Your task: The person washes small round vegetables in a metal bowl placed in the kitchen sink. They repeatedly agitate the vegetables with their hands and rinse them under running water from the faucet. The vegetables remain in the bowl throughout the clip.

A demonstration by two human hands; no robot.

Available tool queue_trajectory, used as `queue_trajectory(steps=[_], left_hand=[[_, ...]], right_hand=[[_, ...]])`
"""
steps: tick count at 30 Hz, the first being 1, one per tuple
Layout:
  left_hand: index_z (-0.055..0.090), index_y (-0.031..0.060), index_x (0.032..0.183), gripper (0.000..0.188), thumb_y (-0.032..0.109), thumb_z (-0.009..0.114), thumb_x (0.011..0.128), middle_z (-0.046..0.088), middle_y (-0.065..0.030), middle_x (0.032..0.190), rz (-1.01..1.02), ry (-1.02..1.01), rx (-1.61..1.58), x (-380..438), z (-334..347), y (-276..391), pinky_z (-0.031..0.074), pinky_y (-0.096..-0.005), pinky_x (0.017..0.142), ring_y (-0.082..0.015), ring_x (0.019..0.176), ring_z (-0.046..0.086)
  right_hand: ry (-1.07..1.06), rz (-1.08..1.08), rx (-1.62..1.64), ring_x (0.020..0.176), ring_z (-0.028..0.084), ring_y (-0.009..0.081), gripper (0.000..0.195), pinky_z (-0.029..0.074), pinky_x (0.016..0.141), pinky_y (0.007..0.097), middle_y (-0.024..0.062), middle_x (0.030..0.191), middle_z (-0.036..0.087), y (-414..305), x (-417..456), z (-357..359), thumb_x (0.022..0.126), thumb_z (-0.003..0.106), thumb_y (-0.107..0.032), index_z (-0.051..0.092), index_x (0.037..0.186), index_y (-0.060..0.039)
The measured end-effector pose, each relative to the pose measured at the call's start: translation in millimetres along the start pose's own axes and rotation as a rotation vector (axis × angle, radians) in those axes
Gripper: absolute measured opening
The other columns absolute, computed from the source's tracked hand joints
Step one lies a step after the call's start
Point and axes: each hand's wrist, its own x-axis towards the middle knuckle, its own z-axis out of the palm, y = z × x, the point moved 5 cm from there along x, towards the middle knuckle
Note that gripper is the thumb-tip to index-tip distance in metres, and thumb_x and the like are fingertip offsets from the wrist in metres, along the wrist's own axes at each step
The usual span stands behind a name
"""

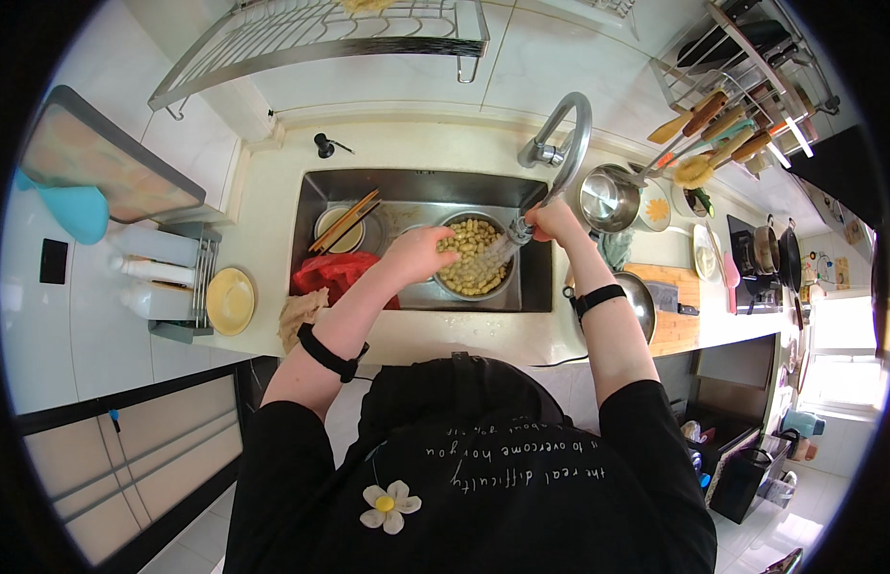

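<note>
A round metal bowl [511, 280] stands in the stainless steel sink [534, 287], full of what look like unshelled peanuts [475, 269]. My right hand [550, 221] grips the faucet's spray head [519, 231], tilted so that water runs onto the peanuts. At the bowl's left rim is my left hand [422, 252], thumb and fingers apart over the peanuts; whether it touches the rim or the peanuts I cannot tell. The curved faucet neck [578, 133] rises behind the sink.
Left in the sink are a bowl [342, 242] with chopsticks [350, 219] across it and a red plastic bag [337, 271]. A brown cloth [300, 316] and yellow plate [230, 301] lie further left. On the right are a metal pot [608, 201], a cutting board [678, 280] and a cleaver [663, 296].
</note>
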Motion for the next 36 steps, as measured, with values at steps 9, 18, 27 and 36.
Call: queue_trajectory(steps=[9, 18, 27, 36], left_hand=[[0.062, 0.0082, 0.13, 0.054, 0.039, 0.068, 0.087, 0.066, -0.0175, 0.122, -0.014, -0.01, 0.016, 1.8, -1.1, -1.4, 0.052, -0.0419, 0.091, -0.0328, 0.106, 0.066], [0.063, 0.0077, 0.129, 0.053, 0.039, 0.068, 0.086, 0.067, -0.018, 0.121, 0.01, -0.03, 0.02, 9.4, 0.4, -0.3, 0.052, -0.0418, 0.091, -0.0327, 0.106, 0.066], [0.064, 0.0073, 0.127, 0.052, 0.037, 0.07, 0.085, 0.067, -0.0179, 0.122, 0.003, -0.065, 0.059, 36.4, 26.1, -8.2, 0.053, -0.0407, 0.088, -0.0322, 0.101, 0.068], [0.059, 0.008, 0.133, 0.056, 0.035, 0.072, 0.085, 0.069, -0.0139, 0.119, -0.081, -0.052, -0.032, 70.0, 41.7, -14.4, 0.053, -0.0399, 0.089, -0.0306, 0.105, 0.068]], right_hand=[[0.288, -0.19, -0.215, 0.089, 0.072, 0.0328, 0.025, 0.056, 0.081, 0.0412, 0.0197, 0.09, 0.073, -1.5, -4.4, -3.2, 0.076, 0.07, -0.022, 0.074, 0.093, -0.004], [0.017, -0.073, 0.008, 0.065, 0.07, 0.0237, 0.022, 0.056, 0.062, 0.0349, 0.0143, 0.075, 0.071, 8.3, 10.0, -0.2, 0.074, 0.072, -0.019, 0.072, 0.087, -0.0014], [0.115, -0.104, -0.115, 0.076, 0.071, 0.0317, 0.023, 0.056, 0.073, 0.0401, 0.0202, 0.082, 0.072, -9.3, 10.3, 18.4, 0.076, 0.071, -0.02, 0.072, 0.087, 0.0002], [-0.12, -0.233, -0.434, 0.097, 0.069, 0.039, 0.036, 0.055, 0.089, 0.0416, 0.0239, 0.099, 0.071, -36.1, 4.9, 15.2, 0.076, 0.069, -0.023, 0.073, 0.105, -0.0021]])
